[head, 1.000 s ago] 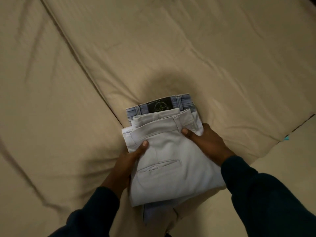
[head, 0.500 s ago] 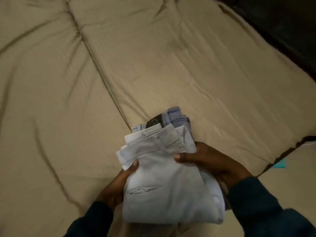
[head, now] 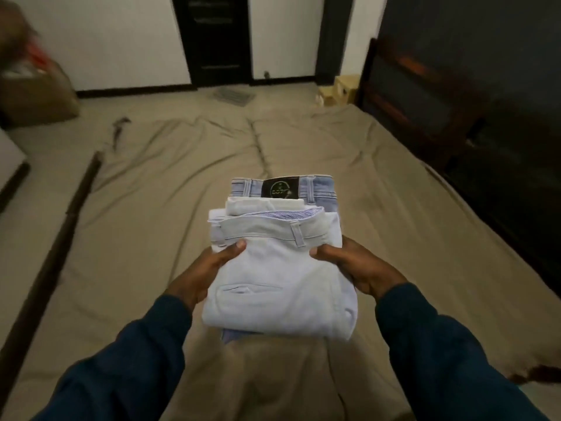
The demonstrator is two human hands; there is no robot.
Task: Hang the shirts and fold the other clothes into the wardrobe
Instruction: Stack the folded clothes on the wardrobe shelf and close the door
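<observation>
- Two hands carry one stack of folded trousers above the tan bed sheet, so the step in hand looks like taking the folded clothes to the wardrobe.
- At the far left a brown bag sits on the floor, well apart from the stack.
- The left hand grips the stack's left edge, thumb curled over the top, fingers hidden underneath.
- The pale grey trousers lie on top, back pocket up; light blue jeans with a dark waistband patch sit at the bottom, jutting out at the far end.
- The right hand grips the right edge the same way, thumb on top, fingers out of sight below.
- To carry well, I would keep both thumbs pressing down and the stack level, since the layers are offset and could slide apart.
- A dark wooden frame stands at the right; whether the dark tall unit on the far wall is the wardrobe, I cannot tell.
</observation>
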